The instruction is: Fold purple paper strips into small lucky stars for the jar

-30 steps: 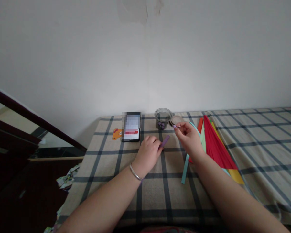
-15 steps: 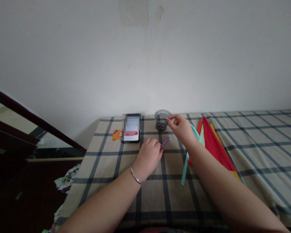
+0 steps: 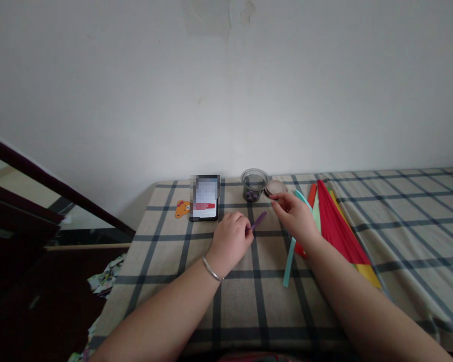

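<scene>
My left hand [image 3: 232,236] is closed around the lower end of a purple paper strip [image 3: 259,219], which sticks out up and to the right. Behind it stands a clear plastic tub [image 3: 254,180] with small purple pieces [image 3: 251,195] at its bottom; their exact shape is too small to tell. My right hand [image 3: 296,216] is just right of the tub, thumb and index finger slightly apart, with nothing visible between them. Directly behind those fingertips lies a round lid [image 3: 277,187], partly covered by the hand.
A phone [image 3: 205,200] leans near the wall, beside an orange bear cutout [image 3: 181,209]. Right of my right hand lie a light blue strip [image 3: 289,266], an orange-red piece [image 3: 312,193] and red fabric [image 3: 340,231] with yellow parts. A checked cloth [image 3: 166,291] covers the table.
My right hand has moved from the tub's rim to the right and nearer me, and the small purple piece in its fingertips no longer shows there. The lid has come into sight.
</scene>
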The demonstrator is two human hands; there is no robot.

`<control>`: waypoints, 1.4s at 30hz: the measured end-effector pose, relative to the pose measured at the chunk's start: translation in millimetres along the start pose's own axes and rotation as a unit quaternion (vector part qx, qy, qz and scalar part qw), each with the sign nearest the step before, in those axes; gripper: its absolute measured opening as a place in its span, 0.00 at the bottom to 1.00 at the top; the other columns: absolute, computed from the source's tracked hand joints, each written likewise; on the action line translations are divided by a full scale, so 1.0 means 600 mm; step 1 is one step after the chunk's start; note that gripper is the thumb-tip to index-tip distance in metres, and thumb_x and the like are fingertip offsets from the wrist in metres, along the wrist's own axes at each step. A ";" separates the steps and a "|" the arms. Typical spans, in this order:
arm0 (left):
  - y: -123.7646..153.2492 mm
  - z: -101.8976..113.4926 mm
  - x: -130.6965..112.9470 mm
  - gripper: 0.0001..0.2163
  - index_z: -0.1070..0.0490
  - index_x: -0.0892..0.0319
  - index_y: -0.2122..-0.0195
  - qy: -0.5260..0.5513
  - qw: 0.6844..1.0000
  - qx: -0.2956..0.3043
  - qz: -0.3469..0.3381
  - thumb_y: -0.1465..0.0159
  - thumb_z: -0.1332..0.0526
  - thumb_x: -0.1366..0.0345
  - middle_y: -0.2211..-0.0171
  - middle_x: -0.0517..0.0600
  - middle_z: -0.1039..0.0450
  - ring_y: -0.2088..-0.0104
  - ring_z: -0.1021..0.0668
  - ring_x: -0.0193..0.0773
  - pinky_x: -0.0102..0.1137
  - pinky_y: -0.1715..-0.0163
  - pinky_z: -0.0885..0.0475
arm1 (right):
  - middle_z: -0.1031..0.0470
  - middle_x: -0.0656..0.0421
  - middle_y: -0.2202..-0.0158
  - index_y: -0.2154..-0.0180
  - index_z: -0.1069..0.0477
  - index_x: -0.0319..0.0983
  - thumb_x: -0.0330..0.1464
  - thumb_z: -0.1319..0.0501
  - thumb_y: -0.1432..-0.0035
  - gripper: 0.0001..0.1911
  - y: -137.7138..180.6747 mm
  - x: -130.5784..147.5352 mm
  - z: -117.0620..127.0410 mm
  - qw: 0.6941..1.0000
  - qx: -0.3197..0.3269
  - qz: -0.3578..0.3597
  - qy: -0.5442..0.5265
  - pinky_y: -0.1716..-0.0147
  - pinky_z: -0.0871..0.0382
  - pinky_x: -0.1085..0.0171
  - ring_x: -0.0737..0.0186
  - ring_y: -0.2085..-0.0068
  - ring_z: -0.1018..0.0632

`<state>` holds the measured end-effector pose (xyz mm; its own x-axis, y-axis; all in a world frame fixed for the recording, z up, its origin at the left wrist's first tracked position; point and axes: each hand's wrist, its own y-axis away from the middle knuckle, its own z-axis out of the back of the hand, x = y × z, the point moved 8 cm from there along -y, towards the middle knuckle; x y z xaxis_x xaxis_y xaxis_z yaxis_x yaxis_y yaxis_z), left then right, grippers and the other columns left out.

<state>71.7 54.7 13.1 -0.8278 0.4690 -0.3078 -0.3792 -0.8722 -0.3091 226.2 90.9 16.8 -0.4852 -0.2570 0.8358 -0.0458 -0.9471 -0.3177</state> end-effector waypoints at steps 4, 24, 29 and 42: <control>-0.001 0.001 -0.001 0.03 0.33 0.59 0.72 0.012 1.000 -0.002 -0.001 0.45 0.41 0.73 0.69 0.50 0.30 0.64 0.29 0.41 0.36 0.62 0.31 | 0.29 0.59 0.73 0.63 0.27 0.40 0.33 0.43 0.48 0.10 0.008 -0.002 -0.010 0.994 0.046 0.040 0.088 0.73 0.35 0.63 0.65 0.75 0.30; -0.003 -0.013 0.029 0.08 0.33 0.59 0.68 0.374 0.923 0.009 0.091 0.38 0.46 0.62 0.72 0.46 0.29 0.70 0.26 0.34 0.28 0.69 0.31 | 0.23 0.56 0.68 0.65 0.26 0.39 0.36 0.43 0.44 0.10 0.019 -0.001 -0.032 0.996 0.075 0.024 -0.049 0.72 0.32 0.64 0.61 0.69 0.24; -0.005 -0.022 0.035 0.06 0.34 0.60 0.67 0.491 0.859 0.017 0.142 0.39 0.43 0.62 0.71 0.46 0.29 0.68 0.25 0.34 0.29 0.66 0.29 | 0.22 0.56 0.67 0.66 0.25 0.41 0.36 0.43 0.44 0.09 0.023 0.016 -0.033 0.991 0.090 0.056 -0.075 0.66 0.30 0.62 0.60 0.65 0.23; -0.003 -0.036 0.031 0.07 0.32 0.61 0.64 0.571 0.807 0.013 0.150 0.43 0.39 0.65 0.71 0.47 0.29 0.72 0.26 0.31 0.29 0.69 0.28 | 0.25 0.58 0.67 0.56 0.30 0.40 0.36 0.41 0.45 0.14 0.034 0.012 -0.044 0.986 0.078 -0.014 -0.144 0.68 0.30 0.64 0.64 0.68 0.24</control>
<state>66.0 67.8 -11.5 0.0305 0.0455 -0.9985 -0.2532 -0.9660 -0.0518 198.6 74.9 4.4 -0.2167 -0.2534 0.9428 0.0902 -0.9668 -0.2391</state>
